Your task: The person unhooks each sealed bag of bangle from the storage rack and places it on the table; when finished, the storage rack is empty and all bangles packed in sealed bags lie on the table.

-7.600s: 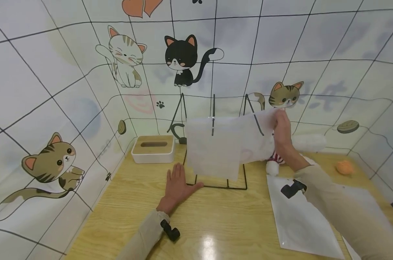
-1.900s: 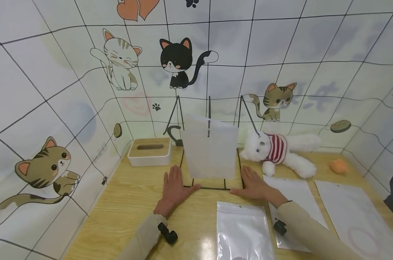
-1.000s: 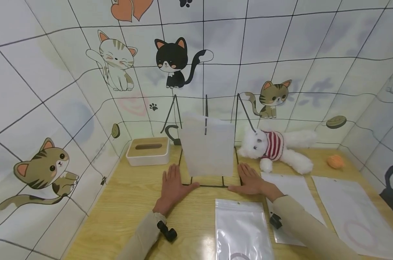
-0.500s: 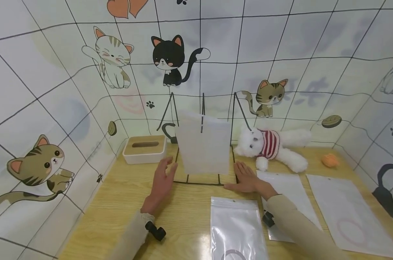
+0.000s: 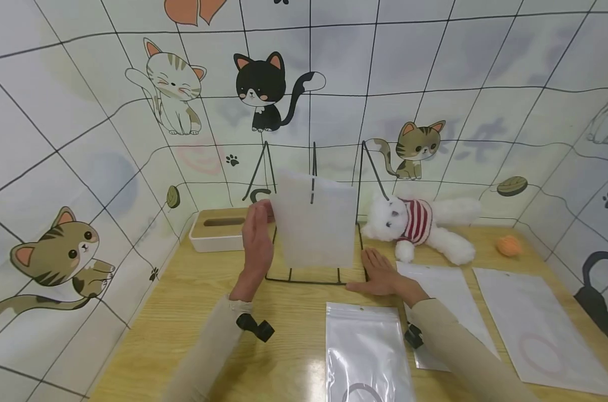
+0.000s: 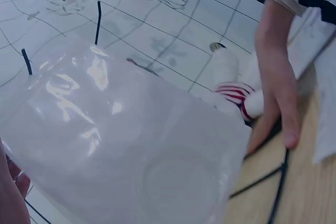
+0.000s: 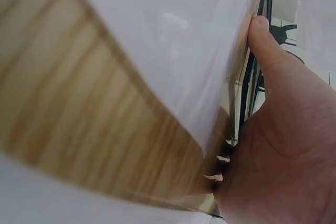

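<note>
A frosted plastic zip bag (image 5: 316, 229) hangs from the middle prong of a black wire display rack (image 5: 309, 282). Through its front in the left wrist view, a faint ring shape shows. My left hand (image 5: 257, 237) is raised at the hanging bag's left edge, fingers extended upward; some fingertips (image 6: 20, 181) appear beside that edge in the left wrist view, and contact cannot be told. With fingers spread flat, my right hand (image 5: 384, 276) rests at the rack's right front corner. In the right wrist view its thumb (image 7: 260, 30) lies along the black wire.
Three more plastic bags lie flat: one in front (image 5: 366, 352), one partly under the right forearm (image 5: 454, 312), one far right (image 5: 545, 329). Behind are a tissue box (image 5: 215, 243), a white plush toy (image 5: 419, 226) in a striped shirt and an orange object (image 5: 508, 245).
Earlier the right hand held another bag by the prongs; that bag is off the rack now. My left hand has lifted from the rack's left front corner to the bag's edge. The right hand stays.
</note>
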A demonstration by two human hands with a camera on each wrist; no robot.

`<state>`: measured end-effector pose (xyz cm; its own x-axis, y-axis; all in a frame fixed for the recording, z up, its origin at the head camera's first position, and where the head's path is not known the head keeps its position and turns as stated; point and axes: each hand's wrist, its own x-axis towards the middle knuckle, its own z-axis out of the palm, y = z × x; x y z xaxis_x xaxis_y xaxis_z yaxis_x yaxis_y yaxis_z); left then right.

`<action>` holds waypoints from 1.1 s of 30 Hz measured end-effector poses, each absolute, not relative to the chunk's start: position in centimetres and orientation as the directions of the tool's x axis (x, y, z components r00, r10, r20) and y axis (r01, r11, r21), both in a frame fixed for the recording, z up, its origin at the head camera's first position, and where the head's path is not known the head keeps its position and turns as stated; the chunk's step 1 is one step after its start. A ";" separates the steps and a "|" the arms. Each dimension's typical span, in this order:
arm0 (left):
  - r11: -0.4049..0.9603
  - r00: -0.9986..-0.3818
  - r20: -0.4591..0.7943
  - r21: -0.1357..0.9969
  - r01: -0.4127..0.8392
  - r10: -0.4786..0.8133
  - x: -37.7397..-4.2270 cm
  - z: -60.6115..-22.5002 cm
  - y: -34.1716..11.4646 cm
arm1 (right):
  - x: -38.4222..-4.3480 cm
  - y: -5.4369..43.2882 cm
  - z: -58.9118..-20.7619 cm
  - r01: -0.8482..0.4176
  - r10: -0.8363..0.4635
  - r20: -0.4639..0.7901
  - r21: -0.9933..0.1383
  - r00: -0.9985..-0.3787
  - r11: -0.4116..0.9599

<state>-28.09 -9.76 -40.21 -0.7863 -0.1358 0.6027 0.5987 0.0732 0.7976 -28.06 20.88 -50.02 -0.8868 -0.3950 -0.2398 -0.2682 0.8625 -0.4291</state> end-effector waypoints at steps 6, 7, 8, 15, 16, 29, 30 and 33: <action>0.052 -0.793 0.569 0.818 0.572 -0.218 -29.0 -38.8 -7.8 | -28.2 21.3 -50.2 -0.272 -0.398 -0.240 -0.427 -0.885 0.862; 0.048 -0.795 0.562 0.822 0.567 -0.227 -29.1 -38.6 -7.6 | -28.2 21.3 -50.2 -0.275 -0.405 -0.230 -0.445 -0.885 0.852; 0.042 -0.800 0.552 0.828 0.559 -0.237 -29.2 -38.4 -7.3 | -28.3 21.2 -50.3 -0.279 -0.409 -0.225 -0.449 -0.884 0.849; 0.015 -0.787 0.536 0.829 0.559 -0.305 -29.5 -38.3 -5.9 | -28.6 21.2 -51.4 -0.283 -0.410 -0.213 -0.452 -0.887 0.846; 0.019 -0.787 0.530 0.833 0.553 -0.314 -29.6 -38.4 -5.7 | -28.6 21.3 -51.5 -0.278 -0.405 -0.215 -0.450 -0.889 0.849; 0.020 -0.711 0.600 0.769 0.639 -0.368 -29.4 -38.7 -4.8 | -28.0 20.9 -50.1 -0.273 -0.410 -0.240 -0.450 -0.880 0.850; 0.023 -0.704 0.604 0.765 0.644 -0.372 -29.4 -38.6 -4.8 | -28.0 21.0 -50.2 -0.273 -0.409 -0.238 -0.452 -0.881 0.850; 0.035 -0.693 0.614 0.757 0.652 -0.378 -29.2 -38.4 -4.9 | -28.1 21.2 -50.5 -0.274 -0.409 -0.230 -0.455 -0.883 0.847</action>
